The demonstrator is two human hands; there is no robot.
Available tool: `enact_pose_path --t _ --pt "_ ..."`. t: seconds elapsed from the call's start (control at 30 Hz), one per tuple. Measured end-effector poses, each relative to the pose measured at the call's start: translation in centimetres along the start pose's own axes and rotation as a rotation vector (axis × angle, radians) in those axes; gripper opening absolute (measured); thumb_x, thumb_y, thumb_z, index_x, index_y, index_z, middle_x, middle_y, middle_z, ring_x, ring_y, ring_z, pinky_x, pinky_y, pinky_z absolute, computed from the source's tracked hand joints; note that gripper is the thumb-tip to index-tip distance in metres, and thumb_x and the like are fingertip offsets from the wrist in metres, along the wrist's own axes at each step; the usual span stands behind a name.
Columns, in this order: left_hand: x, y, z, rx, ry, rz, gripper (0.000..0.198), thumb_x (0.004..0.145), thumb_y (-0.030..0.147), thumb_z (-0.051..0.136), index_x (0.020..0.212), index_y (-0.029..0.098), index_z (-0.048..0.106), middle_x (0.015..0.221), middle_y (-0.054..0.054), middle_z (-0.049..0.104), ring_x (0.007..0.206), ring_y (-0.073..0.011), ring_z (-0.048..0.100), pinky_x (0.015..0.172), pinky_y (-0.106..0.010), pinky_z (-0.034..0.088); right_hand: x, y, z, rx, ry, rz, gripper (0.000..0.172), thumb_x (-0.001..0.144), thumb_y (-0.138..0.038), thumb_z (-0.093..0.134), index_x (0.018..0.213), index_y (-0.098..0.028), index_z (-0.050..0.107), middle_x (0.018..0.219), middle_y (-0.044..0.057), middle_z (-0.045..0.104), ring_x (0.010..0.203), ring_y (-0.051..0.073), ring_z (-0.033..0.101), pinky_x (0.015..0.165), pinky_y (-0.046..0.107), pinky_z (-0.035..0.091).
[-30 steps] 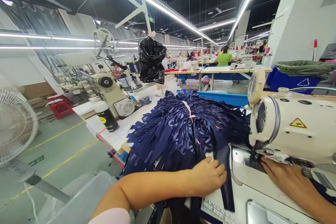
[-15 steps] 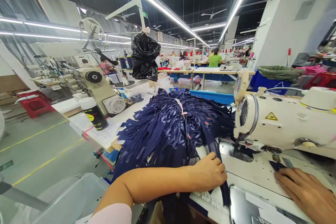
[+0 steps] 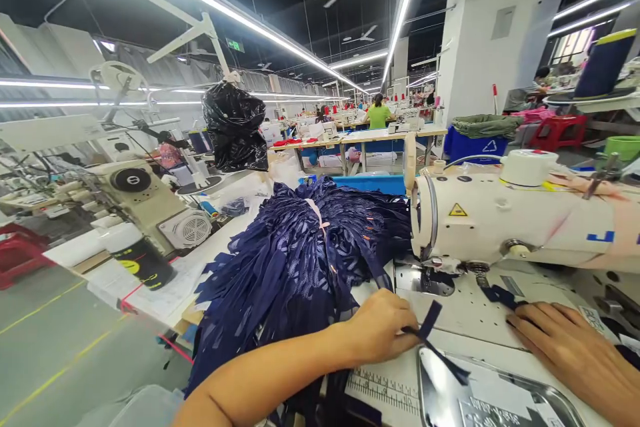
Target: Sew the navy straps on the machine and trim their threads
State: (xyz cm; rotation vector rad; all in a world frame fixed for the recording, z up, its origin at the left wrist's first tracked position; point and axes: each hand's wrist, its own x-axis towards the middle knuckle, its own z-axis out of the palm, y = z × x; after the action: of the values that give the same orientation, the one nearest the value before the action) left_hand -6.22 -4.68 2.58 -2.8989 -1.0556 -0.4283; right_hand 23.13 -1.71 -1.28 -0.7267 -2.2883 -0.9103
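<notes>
My left hand [image 3: 383, 327] is closed on a narrow navy fabric strip [image 3: 445, 357], whose loose ends stick out to the right above the metal plate. Just behind that hand spreads a large bundle of navy fabric strips [image 3: 285, 260], tied round the middle with a pale band [image 3: 316, 213]. My right hand [image 3: 560, 333] lies low over the right part of the sewing machine's bed, its fingers together on a small navy fabric piece [image 3: 500, 296]; the thumb is hidden. The sewing machine's needle area [image 3: 430, 273] is between the two hands, farther back.
A white sewing machine [image 3: 480, 220] stands at the right, with a thread cone [image 3: 529, 167] on top. A black plastic bag [image 3: 235, 127] hangs at the back left. Left stand a black thread cone [image 3: 145, 260] and another machine [image 3: 145, 203]. A person in green [image 3: 377, 115] sits far back.
The view has turned to the right. My left hand has drawn back a little, and its strip now points rightward instead of hanging down. My right hand stays on the machine bed with the navy piece.
</notes>
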Motion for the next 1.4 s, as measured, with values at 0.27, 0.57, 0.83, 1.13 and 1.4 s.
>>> enact_pose_path --t 0.27,0.57,0.83,1.13,1.4 --pt "5.4 -0.6 3.5 0.183 0.063 0.064 0.011 0.073 0.018 0.057 0.064 0.013 0.057 0.069 -0.004 0.057 0.069 -0.016 0.052 0.06 -0.028 0.034 -0.5 -0.9 2.7 0.256 -0.203 0.113 0.032 0.089 -0.009 0.029 0.086 -0.016 0.06 0.083 0.008 0.058 0.073 0.016 0.055 0.064 0.027 0.043" --pt "4.8 -2.4 4.9 0.176 -0.029 0.071 0.008 0.075 0.015 0.053 0.082 0.012 0.056 0.083 -0.005 0.06 0.079 -0.0169 0.052 0.069 -0.029 0.038 3.0 -3.0 5.0 0.14 -0.22 0.028 0.031 0.064 0.008 0.036 0.073 -0.017 0.054 0.076 0.009 0.058 0.071 0.022 0.056 0.062 0.033 0.047" --pt "3.0 -1.8 3.9 0.178 -0.071 0.142 0.024 0.081 0.018 0.045 0.1 0.008 0.055 0.099 -0.01 0.059 0.09 -0.0209 0.051 0.079 -0.033 0.04 4.5 -3.3 6.8 0.266 -0.187 0.179 0.022 0.087 -0.012 0.034 0.076 -0.018 0.052 0.076 0.006 0.057 0.067 0.017 0.055 0.06 0.029 0.043" --pt "3.0 -1.7 4.6 0.241 -0.032 0.175 0.024 0.084 0.011 0.04 0.102 0.006 0.055 0.104 -0.013 0.059 0.093 -0.0223 0.052 0.079 -0.033 0.041 6.7 -3.4 6.4 0.195 -0.468 0.403 0.016 0.083 -0.011 0.04 0.076 -0.015 0.054 0.076 0.009 0.059 0.072 0.022 0.054 0.061 0.029 0.036" --pt "3.5 -2.1 4.5 0.262 -0.024 0.18 0.019 0.083 0.012 0.043 0.097 0.011 0.055 0.12 -0.013 0.053 0.092 -0.0222 0.052 0.073 -0.034 0.04 7.9 -2.7 7.0 0.521 -0.536 0.577 0.018 0.081 -0.016 0.041 0.066 -0.019 0.05 0.062 0.0 0.057 0.061 0.016 0.052 0.062 0.027 0.036"
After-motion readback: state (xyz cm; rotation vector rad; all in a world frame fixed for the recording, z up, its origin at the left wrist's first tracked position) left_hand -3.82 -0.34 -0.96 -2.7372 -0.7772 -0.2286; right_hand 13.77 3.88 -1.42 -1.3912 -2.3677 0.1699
